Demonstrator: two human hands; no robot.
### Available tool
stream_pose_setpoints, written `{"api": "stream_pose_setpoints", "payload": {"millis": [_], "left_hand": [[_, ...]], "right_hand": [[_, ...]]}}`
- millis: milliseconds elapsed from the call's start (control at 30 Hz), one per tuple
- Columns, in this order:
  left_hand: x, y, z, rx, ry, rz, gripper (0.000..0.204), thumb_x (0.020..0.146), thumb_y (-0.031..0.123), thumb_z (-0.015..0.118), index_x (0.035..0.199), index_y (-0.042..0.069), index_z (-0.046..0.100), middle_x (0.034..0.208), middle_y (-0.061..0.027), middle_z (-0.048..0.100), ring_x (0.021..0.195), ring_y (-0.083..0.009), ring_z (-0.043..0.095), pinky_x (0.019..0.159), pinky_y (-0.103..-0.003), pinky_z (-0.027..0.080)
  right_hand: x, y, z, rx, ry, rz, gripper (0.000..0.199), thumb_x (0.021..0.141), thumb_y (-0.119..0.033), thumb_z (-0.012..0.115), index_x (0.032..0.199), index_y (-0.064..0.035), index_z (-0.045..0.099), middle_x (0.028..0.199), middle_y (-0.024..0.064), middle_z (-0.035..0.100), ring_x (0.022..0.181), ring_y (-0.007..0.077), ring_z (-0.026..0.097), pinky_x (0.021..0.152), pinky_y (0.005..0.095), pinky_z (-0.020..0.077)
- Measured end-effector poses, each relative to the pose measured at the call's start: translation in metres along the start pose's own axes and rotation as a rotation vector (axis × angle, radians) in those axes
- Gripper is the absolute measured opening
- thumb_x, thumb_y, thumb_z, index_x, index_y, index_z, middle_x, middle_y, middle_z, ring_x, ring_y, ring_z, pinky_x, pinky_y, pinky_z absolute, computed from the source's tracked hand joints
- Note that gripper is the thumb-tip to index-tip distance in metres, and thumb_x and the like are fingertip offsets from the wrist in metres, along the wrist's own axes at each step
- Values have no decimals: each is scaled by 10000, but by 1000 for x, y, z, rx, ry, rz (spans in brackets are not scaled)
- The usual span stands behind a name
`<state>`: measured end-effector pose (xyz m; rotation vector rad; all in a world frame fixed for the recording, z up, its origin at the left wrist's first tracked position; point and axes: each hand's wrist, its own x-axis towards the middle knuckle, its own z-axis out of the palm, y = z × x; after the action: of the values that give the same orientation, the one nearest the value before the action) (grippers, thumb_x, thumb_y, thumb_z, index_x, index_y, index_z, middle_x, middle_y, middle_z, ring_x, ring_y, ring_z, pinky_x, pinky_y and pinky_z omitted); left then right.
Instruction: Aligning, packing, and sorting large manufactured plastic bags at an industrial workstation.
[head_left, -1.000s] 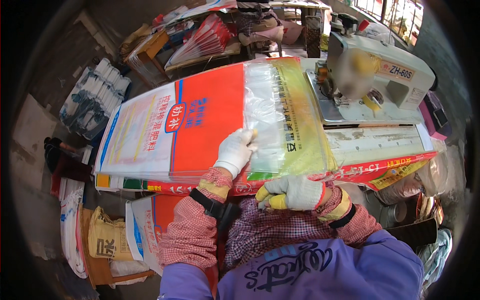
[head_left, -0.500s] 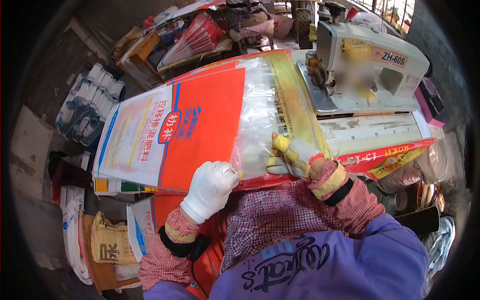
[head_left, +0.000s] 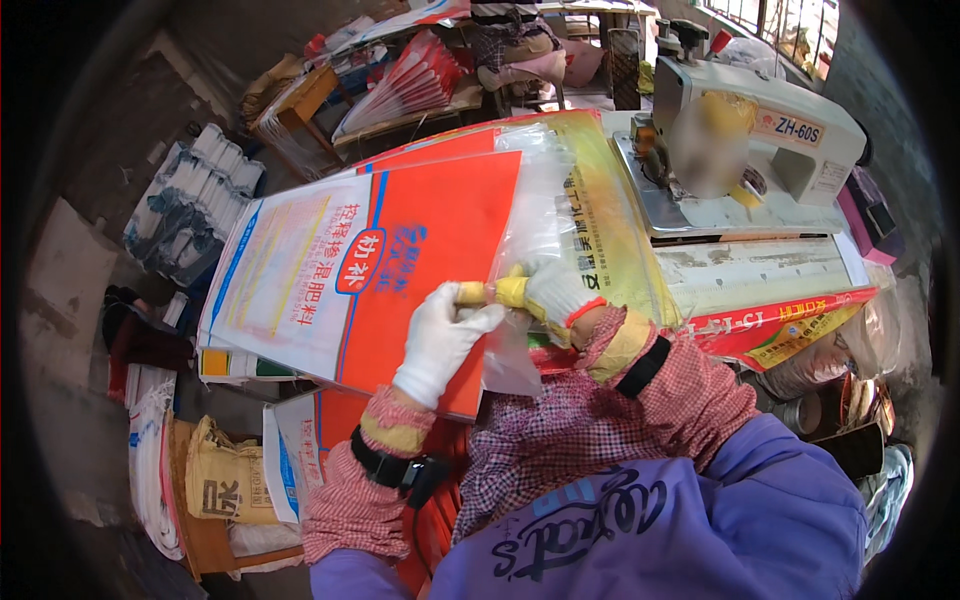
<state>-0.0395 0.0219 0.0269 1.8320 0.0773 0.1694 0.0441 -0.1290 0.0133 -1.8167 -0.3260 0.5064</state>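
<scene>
A flat orange-and-white woven bag (head_left: 440, 230) lies on top of a stack, with a clear plastic liner (head_left: 512, 362) sticking out of its right-hand end. My left hand (head_left: 440, 340), in a white glove, pinches the near part of that end between thumb and fingers. Close against its fingertips, my right hand (head_left: 555, 302), gloved with yellow-covered fingers, is closed on the clear film. A loose corner of the liner hangs below the two hands. Exactly which layers each hand grips is partly hidden by the fingers. A yellow printed bag (head_left: 610, 215) lies under the liner's right side.
An industrial sewing machine (head_left: 755, 130) stands at the right rear, beside a pale board (head_left: 750, 275). Bundled white bags (head_left: 190, 200) lie at the far left. A yellow sack (head_left: 225, 475) sits at the lower left. Someone's legs (head_left: 520, 50) show at the back.
The top bag's near right corner has lifted and shifted. Both hands have risen away from the near edge and come together, the right moving left to meet the left. The view has shifted slightly.
</scene>
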Motion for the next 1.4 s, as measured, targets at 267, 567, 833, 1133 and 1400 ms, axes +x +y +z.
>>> {"api": "stream_pose_setpoints", "payload": {"millis": [267,567,833,1133,1400], "left_hand": [[14,16,-42,-206,159,63,88,849,102,643,852,27,596,774,-14,600,730,-100,573,666,-258,485],[-9,39,-71,-450,315,301,96,863,14,606,878,60,523,808,-50,593,718,-120,567,689,-259,478],[-43,76,-96,-259,513,518,64,893,53,586,884,69,524,823,-20,556,747,-106,545,689,-283,466],[-99,64,-41,330,-609,98,60,777,35,633,809,17,586,718,-73,587,643,-181,577,575,-315,478],[-46,77,-22,659,-876,456,126,760,136,691,753,47,602,846,-102,637,783,-277,616,714,-342,501]], "right_hand": [[-5,-16,-19,-478,24,-30,257,817,-311,631,913,-79,684,848,145,674,731,264,649,601,358,494],[-29,-54,-18,-707,518,-906,234,752,-89,603,982,-82,647,945,165,663,885,324,639,771,397,513],[66,-56,-40,-483,321,-180,240,777,-247,602,847,-28,672,853,188,667,806,330,656,681,430,514],[95,-7,-33,1201,197,-111,364,900,-363,572,959,-4,592,795,106,624,711,236,626,625,373,522],[31,-33,18,509,112,-123,371,944,-421,440,1075,-94,556,753,41,601,729,222,601,679,337,496]]}}
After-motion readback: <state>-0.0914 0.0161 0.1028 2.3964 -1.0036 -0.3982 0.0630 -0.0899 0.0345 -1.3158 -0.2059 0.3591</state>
